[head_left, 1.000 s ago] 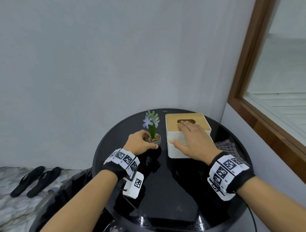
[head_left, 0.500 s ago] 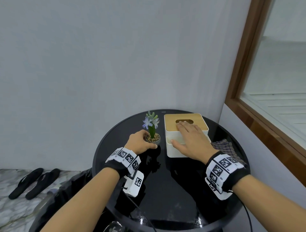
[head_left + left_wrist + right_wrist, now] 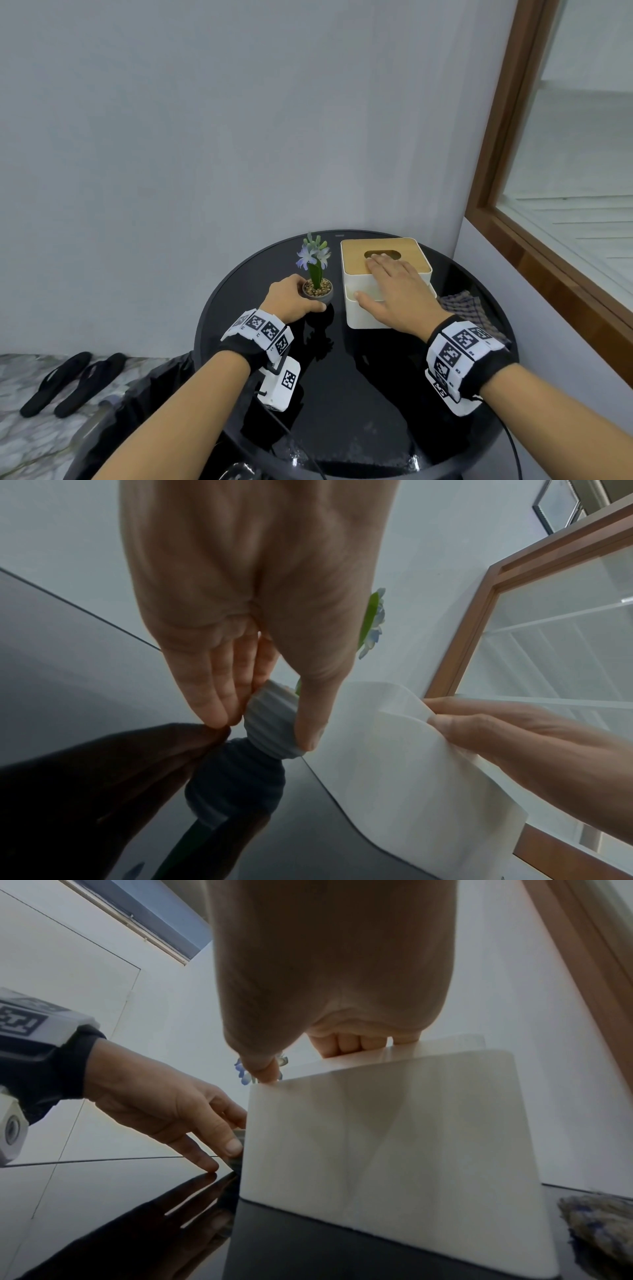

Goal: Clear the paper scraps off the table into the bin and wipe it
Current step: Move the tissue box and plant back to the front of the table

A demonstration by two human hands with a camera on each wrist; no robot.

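On the round black glossy table (image 3: 359, 394) my left hand (image 3: 301, 298) grips a small grey flower pot (image 3: 318, 294); in the left wrist view thumb and fingers pinch the ribbed flower pot (image 3: 270, 718) as it stands on the tabletop. My right hand (image 3: 373, 277) lies flat on a white tissue box (image 3: 370, 315) with a wooden lid, fingers straight on the lid and thumb on the front face. The right wrist view shows the tissue box (image 3: 394, 1137) standing on the table. A black-bagged bin (image 3: 154, 387) stands beside the table at lower left. I see no paper scraps.
A checked cloth (image 3: 462, 305) lies crumpled right of the box, near the table's rim. The table stands in a corner, with a grey wall behind and a wood-framed window to the right. Black slippers (image 3: 68, 383) lie on the floor at far left.
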